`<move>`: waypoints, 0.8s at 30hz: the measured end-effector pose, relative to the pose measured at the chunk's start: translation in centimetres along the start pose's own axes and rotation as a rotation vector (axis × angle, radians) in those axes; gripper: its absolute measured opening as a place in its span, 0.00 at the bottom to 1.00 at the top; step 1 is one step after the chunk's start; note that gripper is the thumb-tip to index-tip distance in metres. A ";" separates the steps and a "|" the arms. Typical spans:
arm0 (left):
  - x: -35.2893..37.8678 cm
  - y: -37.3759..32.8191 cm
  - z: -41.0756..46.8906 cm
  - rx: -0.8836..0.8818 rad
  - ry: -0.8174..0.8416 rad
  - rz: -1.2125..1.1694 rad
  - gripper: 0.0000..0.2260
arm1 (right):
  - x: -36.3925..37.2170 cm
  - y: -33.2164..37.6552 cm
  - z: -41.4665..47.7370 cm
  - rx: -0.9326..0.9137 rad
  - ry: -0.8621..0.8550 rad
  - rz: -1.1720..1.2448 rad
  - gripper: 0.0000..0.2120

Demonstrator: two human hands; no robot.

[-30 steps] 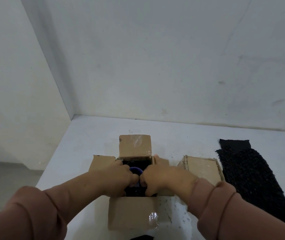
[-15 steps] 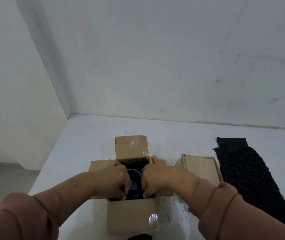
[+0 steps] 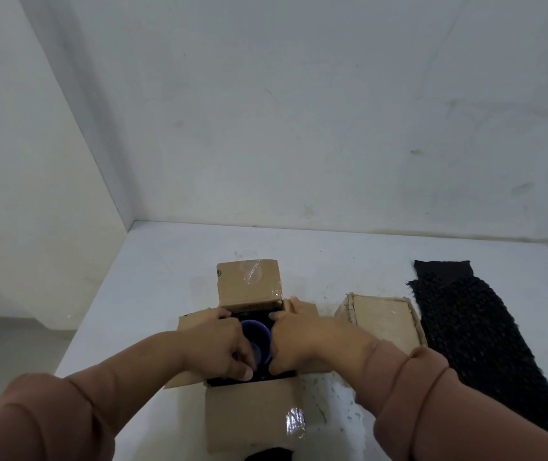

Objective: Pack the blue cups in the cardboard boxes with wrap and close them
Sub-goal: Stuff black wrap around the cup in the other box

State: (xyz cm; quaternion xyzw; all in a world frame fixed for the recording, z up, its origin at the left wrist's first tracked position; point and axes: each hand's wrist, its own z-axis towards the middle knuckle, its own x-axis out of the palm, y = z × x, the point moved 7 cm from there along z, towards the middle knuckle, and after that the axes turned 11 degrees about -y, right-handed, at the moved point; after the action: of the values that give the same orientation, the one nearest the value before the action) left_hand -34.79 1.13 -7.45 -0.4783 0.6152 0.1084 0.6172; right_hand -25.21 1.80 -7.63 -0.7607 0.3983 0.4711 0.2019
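An open cardboard box (image 3: 252,417) stands on the white table with its four flaps spread out. Inside it sits a blue cup (image 3: 259,337), lined round with black wrap. My left hand (image 3: 219,347) curls round the cup's left side, fingers reaching down into the box. My right hand (image 3: 302,337) holds the cup's right side, with its thumb low at the front and its fingertips over the far right flap. The cup's lower part is hidden by my hands and the box.
A second cardboard box (image 3: 382,317), closed, lies just right of the open one. A long strip of black bubble wrap (image 3: 475,331) stretches along the table's right side. White walls close the table at the back and left. Something dark (image 3: 267,455) shows at the bottom edge.
My hands have parted a little and sunk deeper into the box, so more of the blue cup's rim shows between them.
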 end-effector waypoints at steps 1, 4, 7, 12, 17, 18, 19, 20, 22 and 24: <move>0.0 -0.1 0.0 0.006 0.013 0.013 0.11 | 0.1 0.0 0.1 -0.004 0.014 -0.023 0.18; 0.2 -0.4 -0.2 0.038 0.057 0.058 0.12 | 0.3 0.2 0.2 -0.006 0.026 -0.057 0.13; 0.3 -0.7 -0.2 0.057 0.081 0.118 0.12 | 0.5 0.1 0.2 -0.002 0.031 -0.088 0.08; 0.3 -0.8 -0.3 0.103 -0.015 0.190 0.09 | 0.5 0.4 0.0 -0.074 -0.022 -0.197 0.13; 0.4 -0.5 -0.1 0.057 -0.039 0.324 0.15 | -0.3 -0.1 -0.2 -0.043 -0.101 -0.018 0.10; 0.4 -0.7 -0.1 0.090 -0.034 0.376 0.13 | -0.4 -0.1 -0.2 -0.044 -0.094 -0.008 0.10; 0.4 -0.9 -0.1 0.118 -0.029 0.412 0.12 | -0.4 -0.1 -0.2 -0.050 -0.084 -0.004 0.10; 0.4 -0.9 -0.2 0.132 -0.027 0.428 0.12 | -0.4 0.0 -0.2 -0.058 -0.072 0.002 0.10; 0.6 -0.9 -0.2 0.136 -0.018 0.440 0.11 | -0.5 0.0 -0.2 -0.072 -0.056 0.016 0.09; 0.9 -0.9 -0.1 0.126 -0.010 0.457 0.11 | -0.5 0.0 -0.2 -0.077 -0.050 0.030 0.09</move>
State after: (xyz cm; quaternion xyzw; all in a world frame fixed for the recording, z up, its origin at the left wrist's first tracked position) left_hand -34.02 0.17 -7.75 -0.2867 0.7099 0.2089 0.6085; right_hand -25.19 1.84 -7.10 -0.7499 0.3861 0.5077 0.1755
